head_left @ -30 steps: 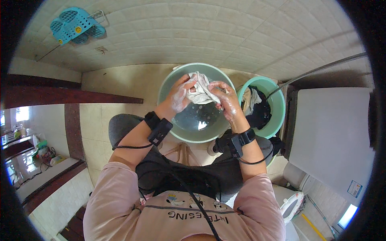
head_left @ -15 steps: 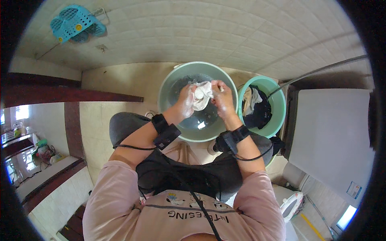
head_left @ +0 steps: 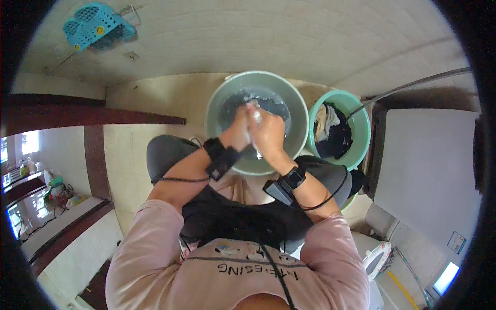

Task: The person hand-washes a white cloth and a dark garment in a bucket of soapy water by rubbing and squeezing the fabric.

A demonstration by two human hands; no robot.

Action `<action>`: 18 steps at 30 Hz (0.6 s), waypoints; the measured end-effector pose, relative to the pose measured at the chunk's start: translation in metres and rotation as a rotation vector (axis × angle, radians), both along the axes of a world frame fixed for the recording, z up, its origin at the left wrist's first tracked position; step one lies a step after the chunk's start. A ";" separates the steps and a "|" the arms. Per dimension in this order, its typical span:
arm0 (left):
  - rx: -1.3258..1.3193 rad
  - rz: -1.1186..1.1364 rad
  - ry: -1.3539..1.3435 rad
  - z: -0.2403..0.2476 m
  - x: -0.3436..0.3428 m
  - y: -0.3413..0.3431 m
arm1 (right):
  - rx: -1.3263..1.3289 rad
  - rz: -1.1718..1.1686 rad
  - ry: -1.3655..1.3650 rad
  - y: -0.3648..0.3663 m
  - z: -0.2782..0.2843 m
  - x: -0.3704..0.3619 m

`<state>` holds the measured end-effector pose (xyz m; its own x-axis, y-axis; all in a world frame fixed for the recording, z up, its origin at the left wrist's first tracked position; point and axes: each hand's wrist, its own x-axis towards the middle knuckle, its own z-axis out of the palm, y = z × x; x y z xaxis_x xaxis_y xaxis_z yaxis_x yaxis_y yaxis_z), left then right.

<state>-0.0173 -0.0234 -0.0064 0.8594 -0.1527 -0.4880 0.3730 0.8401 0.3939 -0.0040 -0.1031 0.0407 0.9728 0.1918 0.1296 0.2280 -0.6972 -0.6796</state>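
Over the pale green basin [head_left: 213,111] my two hands are brought together, closed and partly blurred by motion. My left hand [head_left: 237,130] presses against my right hand [head_left: 268,132], which lies over it from the right. Between them a white cloth [head_left: 257,116] is squeezed; only a small bit shows and the rest is hidden by the fingers. Below the hands lies greyish, soapy water [head_left: 276,106] with some foam. Both wrists wear black bands with small devices and cables.
Right of the basin stands a mint green tub [head_left: 364,137] holding dark clothes [head_left: 338,137] and a beige garment [head_left: 325,121]. A grey hose [head_left: 413,88] runs into it. A large white panel [head_left: 426,165] stands farther right. Blue slippers [head_left: 98,28] hang on the tiled wall.
My hands have come together from being apart, closing over the white cloth that was stretched out between them. The right hand moved left.
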 end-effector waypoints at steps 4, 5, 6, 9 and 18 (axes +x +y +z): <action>-0.339 -0.199 -0.375 -0.014 -0.011 -0.009 | -0.005 -0.096 0.203 -0.019 -0.008 0.046; -0.337 -0.201 -0.371 -0.019 -0.013 -0.004 | -0.002 -0.098 0.205 -0.016 -0.008 0.038; -0.294 -0.178 -0.279 -0.014 -0.009 -0.001 | -0.058 -0.083 0.173 -0.011 -0.006 0.029; 0.235 0.027 -0.188 -0.016 -0.007 -0.001 | -0.009 0.058 0.036 0.004 0.010 -0.007; -0.037 -0.262 -0.507 -0.055 -0.003 0.035 | 0.012 0.073 0.037 0.015 0.005 -0.014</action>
